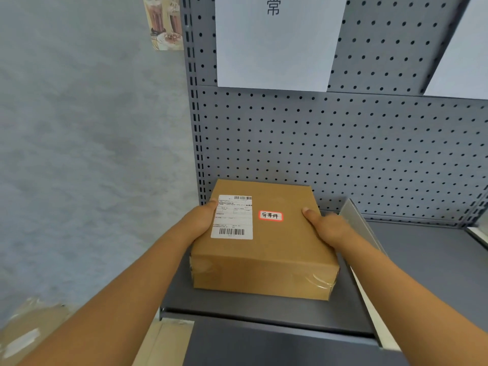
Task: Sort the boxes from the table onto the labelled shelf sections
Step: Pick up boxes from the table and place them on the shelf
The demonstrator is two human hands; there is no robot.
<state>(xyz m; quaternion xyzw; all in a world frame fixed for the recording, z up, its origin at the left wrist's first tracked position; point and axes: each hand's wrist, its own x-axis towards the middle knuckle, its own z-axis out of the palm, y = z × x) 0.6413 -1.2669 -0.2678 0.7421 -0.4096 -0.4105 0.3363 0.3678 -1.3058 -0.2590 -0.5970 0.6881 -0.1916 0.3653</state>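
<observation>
1. I hold a flat brown cardboard box between my two hands; it sits on the grey metal shelf, in the leftmost section, its far edge close to the pegboard back panel.
2. My left hand grips the box's left side. The thumb lies on the top face, its tip touching the edge of the white shipping label; the other fingers are hidden behind the box's side, so I cannot say how far they wrap.
3. My right hand grips the right side the same way: the thumb is laid on the top near the right edge, the remaining fingers curled down the side and out of sight.
4. Between my thumbs, on the top face, sits a small red-bordered sticker with handwritten characters, just right of the shipping label.
5. Clear tape shines on the box's near face at both corners.
6. A white upright divider stands just right of my right hand and closes off this section.
7. Above the box a white paper sign with a printed character hangs on the pegboard; the corner of a second sheet shows at the far right.
8. At lower left, beneath my left forearm, another taped brown box lies blurred.
</observation>
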